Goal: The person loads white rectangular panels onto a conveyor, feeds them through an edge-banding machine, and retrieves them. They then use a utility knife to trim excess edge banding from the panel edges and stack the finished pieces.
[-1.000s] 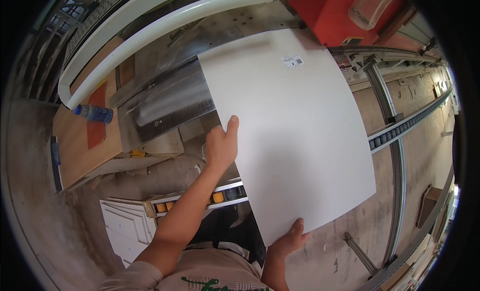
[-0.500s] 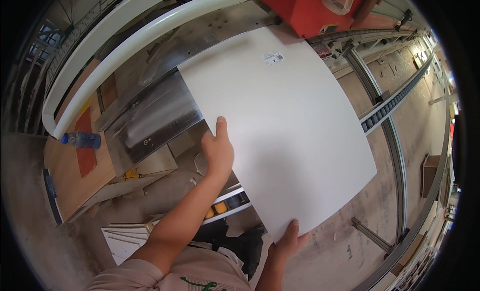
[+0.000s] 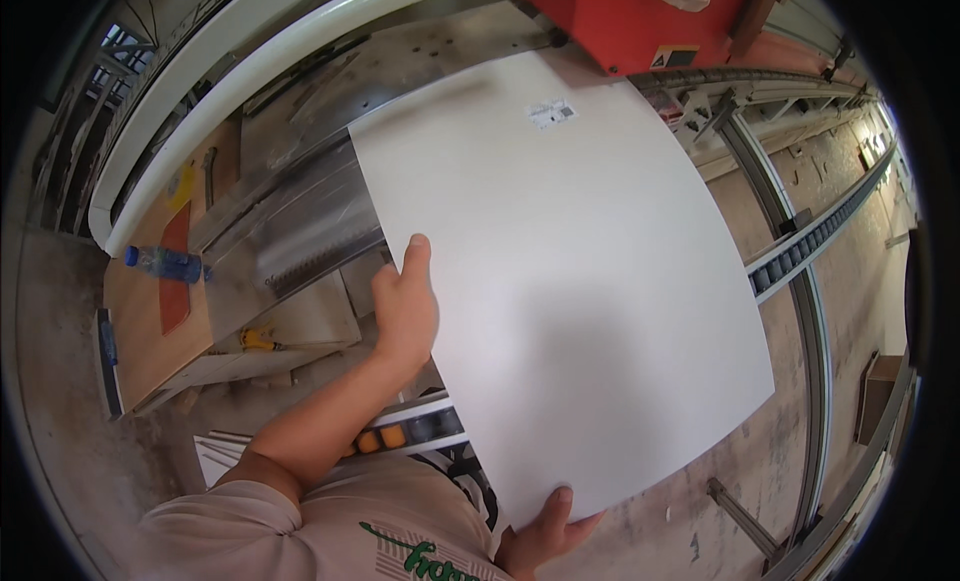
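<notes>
1. Carrying, head view: a large white rectangular board (image 3: 560, 281) is held flat over the workshop floor — left hand (image 3: 405, 311) closed on its left edge, right hand (image 3: 545, 531) clasping the near corner from beneath.
2. Its far edge lies by the red machine housing (image 3: 620, 21), beside the grey metal machine bed (image 3: 290, 231).
3. Judged step: positioning the board — the next move calls for a level, steady two-handed grip.

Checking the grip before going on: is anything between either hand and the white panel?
Nothing visible. The left hand grips the white panel directly at its left edge, thumb on top. The right hand holds the near bottom edge, thumb over it. Both are bare hands touching the board.
</notes>
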`<state>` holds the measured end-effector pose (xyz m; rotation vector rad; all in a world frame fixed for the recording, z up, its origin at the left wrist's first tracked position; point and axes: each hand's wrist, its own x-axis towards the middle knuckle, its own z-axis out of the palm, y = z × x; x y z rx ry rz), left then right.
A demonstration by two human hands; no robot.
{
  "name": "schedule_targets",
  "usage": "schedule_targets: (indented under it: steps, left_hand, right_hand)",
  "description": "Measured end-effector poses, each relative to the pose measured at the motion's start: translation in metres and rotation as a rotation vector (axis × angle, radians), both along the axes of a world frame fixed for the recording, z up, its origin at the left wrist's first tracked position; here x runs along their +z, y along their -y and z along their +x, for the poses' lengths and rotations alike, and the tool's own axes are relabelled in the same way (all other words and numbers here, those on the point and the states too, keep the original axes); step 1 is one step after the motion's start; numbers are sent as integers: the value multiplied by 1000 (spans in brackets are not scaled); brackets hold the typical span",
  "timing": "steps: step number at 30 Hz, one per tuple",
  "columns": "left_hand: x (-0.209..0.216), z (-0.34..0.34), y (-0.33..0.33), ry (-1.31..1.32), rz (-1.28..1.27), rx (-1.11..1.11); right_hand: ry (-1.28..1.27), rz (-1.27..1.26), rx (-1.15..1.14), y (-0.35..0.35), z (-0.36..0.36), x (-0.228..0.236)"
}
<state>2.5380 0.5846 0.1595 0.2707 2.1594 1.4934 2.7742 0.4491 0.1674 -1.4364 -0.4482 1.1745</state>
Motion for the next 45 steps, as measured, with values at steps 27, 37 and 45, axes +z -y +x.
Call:
schedule_targets:
  steps: [27,37,45]
  left_hand:
    - [-9,22,-40,-20,24,24]
    - [-3,62,-100,12,141,-37]
    - [0,89,-152,-47,-71,-87]
  right_hand:
    - [53,-15,-62,-42,21,6]
    - [13,-15,-82,-105,53,10]
    - [-115,63,13,-146,90,10]
